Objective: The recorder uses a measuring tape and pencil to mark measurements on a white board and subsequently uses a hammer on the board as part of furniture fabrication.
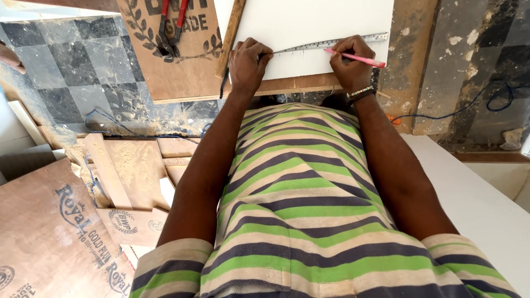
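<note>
**Marking a white board along a steel ruler**

Printed plywood sheets: one brown sheet [171, 49] at top centre-left bears a dark laurel emblem; red-handled pliers [172, 27] lie on it. Another stamped sheet [49, 243] fills the lower left. The white board [309, 27] lies at top centre. The left hand [248, 66], fingers curled, presses down the steel ruler [331, 43]. The right hand [350, 63] grips a pink pencil [359, 58], tip at the ruler's edge.

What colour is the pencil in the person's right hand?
Pink. The pencil, held in the right hand, shows in the head view.
</note>
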